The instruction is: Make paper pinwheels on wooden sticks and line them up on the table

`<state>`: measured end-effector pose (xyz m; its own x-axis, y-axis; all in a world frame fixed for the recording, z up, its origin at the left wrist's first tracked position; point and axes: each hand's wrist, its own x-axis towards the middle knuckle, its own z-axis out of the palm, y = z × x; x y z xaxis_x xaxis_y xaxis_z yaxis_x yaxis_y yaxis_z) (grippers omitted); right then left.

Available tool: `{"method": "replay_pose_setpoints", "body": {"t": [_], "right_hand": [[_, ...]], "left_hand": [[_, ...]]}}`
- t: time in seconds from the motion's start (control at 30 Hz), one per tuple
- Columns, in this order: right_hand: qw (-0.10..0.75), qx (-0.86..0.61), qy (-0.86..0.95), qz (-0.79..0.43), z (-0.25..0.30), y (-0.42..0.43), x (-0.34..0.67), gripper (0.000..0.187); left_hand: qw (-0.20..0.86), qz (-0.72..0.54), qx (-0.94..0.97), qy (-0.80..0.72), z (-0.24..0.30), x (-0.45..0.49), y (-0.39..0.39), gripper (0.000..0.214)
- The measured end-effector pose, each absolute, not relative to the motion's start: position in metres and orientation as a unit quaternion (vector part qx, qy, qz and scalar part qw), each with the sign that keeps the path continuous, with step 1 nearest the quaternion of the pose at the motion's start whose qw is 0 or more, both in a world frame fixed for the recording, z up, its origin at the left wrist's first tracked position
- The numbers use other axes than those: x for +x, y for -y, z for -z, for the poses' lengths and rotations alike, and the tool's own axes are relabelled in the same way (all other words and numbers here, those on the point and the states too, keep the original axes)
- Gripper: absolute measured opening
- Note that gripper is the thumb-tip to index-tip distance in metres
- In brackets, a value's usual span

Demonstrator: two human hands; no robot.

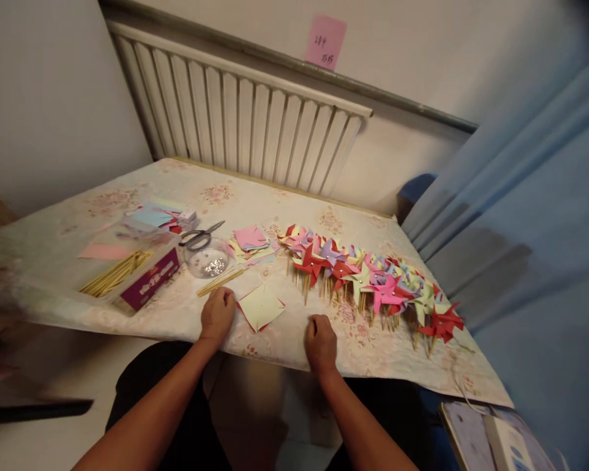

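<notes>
Home room: radiator (235,124), blue curtain (520,216), floral-clothed table (127,203).

Pinwheels (373,278) lay in a row along the right of the table (53,242). Scissors (201,235) rested just behind a clear bowl (207,261); a box (150,281) beside it held sticks (114,275). A paper stack (250,239) lay nearby. A radiator (245,124) stood behind, a pink note (326,42) above it.

On the wall above your table, a small pink square sticky note (326,42) carries two short lines of dark handwriting that look like numbers, too small to read for certain. On the table to your left, the purple side of a rectangular cardboard box (150,282) bears a row of white print, too blurred to make out.
</notes>
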<state>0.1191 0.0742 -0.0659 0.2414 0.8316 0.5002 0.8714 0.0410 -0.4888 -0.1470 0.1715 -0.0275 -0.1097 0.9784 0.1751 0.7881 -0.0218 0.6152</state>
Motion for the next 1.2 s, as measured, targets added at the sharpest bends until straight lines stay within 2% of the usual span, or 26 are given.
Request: {"method": "replay_pose_setpoints", "body": {"t": [0.37, 0.63, 0.9, 1.0, 1.2], "right_hand": [[0.368, -0.692, 0.620, 0.048, 0.066, -0.075, 0.117, 0.020], [0.369, -0.689, 0.623, 0.032, 0.062, -0.075, 0.116, 0.018], [0.375, -0.699, 0.607, -0.038, 0.044, -0.096, 0.087, 0.021], [0.357, -0.700, 0.617, -0.039, 0.036, -0.110, 0.069, 0.020], [0.254, -0.722, 0.640, -0.067, 0.024, -0.142, 0.051, 0.023]], "left_hand": [[0.254, -0.173, 0.727, -0.614, 0.013, -0.126, -0.216, 0.018], [0.301, -0.152, 0.763, -0.551, 0.015, -0.138, -0.225, 0.025], [0.324, -0.152, 0.776, -0.520, 0.022, -0.146, -0.235, 0.026], [0.329, -0.156, 0.775, -0.516, 0.021, -0.146, -0.235, 0.027], [0.325, -0.159, 0.784, -0.504, 0.018, -0.147, -0.233, 0.029]]}}
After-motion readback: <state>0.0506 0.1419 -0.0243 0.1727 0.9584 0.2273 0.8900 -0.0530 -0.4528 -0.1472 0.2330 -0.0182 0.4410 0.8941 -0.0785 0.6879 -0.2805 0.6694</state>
